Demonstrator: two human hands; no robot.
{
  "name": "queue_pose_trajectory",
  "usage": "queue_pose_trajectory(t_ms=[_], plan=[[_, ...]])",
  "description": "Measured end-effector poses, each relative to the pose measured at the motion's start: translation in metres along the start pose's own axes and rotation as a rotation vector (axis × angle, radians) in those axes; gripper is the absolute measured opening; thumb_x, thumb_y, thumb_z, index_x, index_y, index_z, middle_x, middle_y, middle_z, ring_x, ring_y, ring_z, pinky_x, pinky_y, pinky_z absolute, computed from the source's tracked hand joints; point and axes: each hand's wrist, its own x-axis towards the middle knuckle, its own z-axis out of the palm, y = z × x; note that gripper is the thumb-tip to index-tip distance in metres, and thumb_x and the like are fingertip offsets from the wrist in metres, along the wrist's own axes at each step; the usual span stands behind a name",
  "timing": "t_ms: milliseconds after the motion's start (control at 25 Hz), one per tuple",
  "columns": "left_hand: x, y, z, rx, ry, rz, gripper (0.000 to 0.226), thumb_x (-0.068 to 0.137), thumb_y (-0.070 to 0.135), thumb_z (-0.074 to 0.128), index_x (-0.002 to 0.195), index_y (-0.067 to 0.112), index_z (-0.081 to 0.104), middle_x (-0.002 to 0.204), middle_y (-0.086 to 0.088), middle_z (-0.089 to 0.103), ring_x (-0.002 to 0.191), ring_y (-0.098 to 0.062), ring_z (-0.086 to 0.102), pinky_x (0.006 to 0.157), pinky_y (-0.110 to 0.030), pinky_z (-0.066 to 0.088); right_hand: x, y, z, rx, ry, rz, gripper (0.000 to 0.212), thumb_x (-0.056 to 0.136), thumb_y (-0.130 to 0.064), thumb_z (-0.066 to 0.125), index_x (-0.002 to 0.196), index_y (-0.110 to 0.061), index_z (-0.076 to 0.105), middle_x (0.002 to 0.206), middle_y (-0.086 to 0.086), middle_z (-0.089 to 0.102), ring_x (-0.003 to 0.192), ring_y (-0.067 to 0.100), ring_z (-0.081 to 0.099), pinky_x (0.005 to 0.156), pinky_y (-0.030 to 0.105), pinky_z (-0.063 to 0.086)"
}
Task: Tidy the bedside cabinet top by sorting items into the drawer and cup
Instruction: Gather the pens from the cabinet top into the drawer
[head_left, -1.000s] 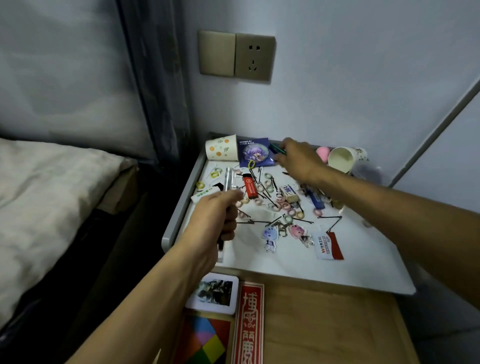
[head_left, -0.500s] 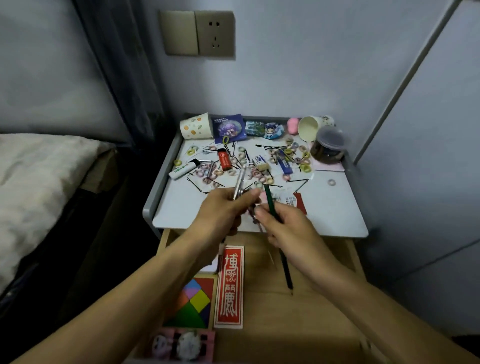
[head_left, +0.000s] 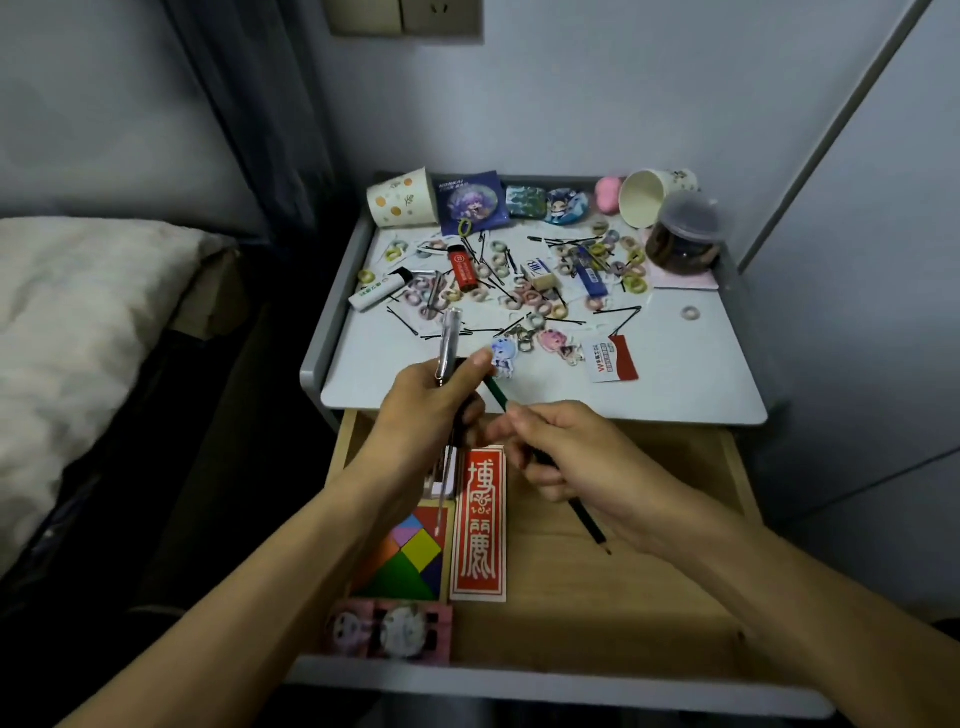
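Note:
My left hand grips a silver pen upright over the front edge of the white cabinet top. My right hand holds a dark green pencil slantwise above the open wooden drawer, and the pencil's upper end reaches my left fingers. The top is strewn with small hair rings, black hairpins, a red lighter, a white lighter, a blue lighter, an eraser and keychain figures. One spotted paper cup stands at the back left; another cup lies tipped at the back right.
The drawer holds a red seal-script card, a coloured tangram puzzle and a pink pack. A lidded jar, badges and a pink ball line the back. A bed lies left, the wall behind and right.
My right hand came back from the rear of the top with the green pencil and now holds it over the drawer beside my left hand. The camera has tilted down.

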Motion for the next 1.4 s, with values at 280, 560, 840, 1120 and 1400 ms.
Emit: queue_pose_trajectory(t_ms=[280, 560, 840, 1120, 1400], plan=[[0.002, -0.001, -0.013, 0.022, 0.098, 0.002, 0.026, 0.099, 0.025, 0.056, 0.08, 0.008, 0.059, 0.055, 0.003, 0.045, 0.043, -0.01, 0.037, 0.04, -0.021, 0.031, 0.001, 0.009, 0.001, -0.259, -0.11, -0.025, 0.026, 0.1, -0.032, 0.047, 0.104, -0.026, 0.073, 0.096, -0.007, 0.071, 0.089, 0.003, 0.066, 0.084, 0.025, 0.05], [-0.01, 0.0, -0.024, 0.006, 0.169, -0.078, 0.026, 0.099, 0.022, 0.055, 0.107, -0.002, 0.061, 0.066, 0.001, 0.039, 0.042, -0.006, 0.034, 0.04, -0.017, 0.026, -0.002, 0.023, -0.001, -0.548, -0.193, 0.054, 0.014, 0.094, -0.029, 0.059, 0.092, -0.023, 0.071, 0.072, -0.02, 0.068, 0.061, -0.007, 0.057, 0.054, 0.009, 0.041], [-0.007, 0.013, -0.044, -0.359, 0.312, -0.236, 0.04, 0.099, 0.05, 0.048, 0.11, 0.013, 0.059, 0.076, 0.002, 0.042, 0.051, -0.007, 0.031, 0.045, -0.021, 0.022, 0.054, 0.092, 0.034, -0.648, -0.052, 0.32, 0.011, 0.091, -0.006, 0.063, 0.085, -0.012, 0.057, 0.08, 0.008, 0.069, 0.056, 0.007, 0.062, 0.053, 0.018, 0.053], [-0.006, 0.012, -0.05, -0.385, 0.325, -0.214, 0.035, 0.105, 0.04, 0.038, 0.106, 0.015, 0.063, 0.079, 0.0, 0.044, 0.05, -0.008, 0.036, 0.046, -0.022, 0.023, 0.093, 0.122, 0.057, -0.608, 0.155, 0.309, 0.014, 0.093, -0.005, 0.061, 0.104, -0.008, 0.052, 0.092, 0.014, 0.067, 0.065, 0.018, 0.068, 0.056, 0.028, 0.058], [-0.006, 0.014, -0.048, -0.375, 0.323, -0.214, 0.031, 0.105, 0.037, 0.04, 0.103, 0.014, 0.06, 0.079, -0.001, 0.043, 0.051, -0.009, 0.037, 0.047, -0.023, 0.025, 0.099, 0.125, 0.06, -0.677, 0.228, 0.262, 0.005, 0.097, -0.006, 0.052, 0.093, -0.006, 0.055, 0.081, 0.015, 0.069, 0.068, 0.028, 0.07, 0.068, 0.045, 0.061]])
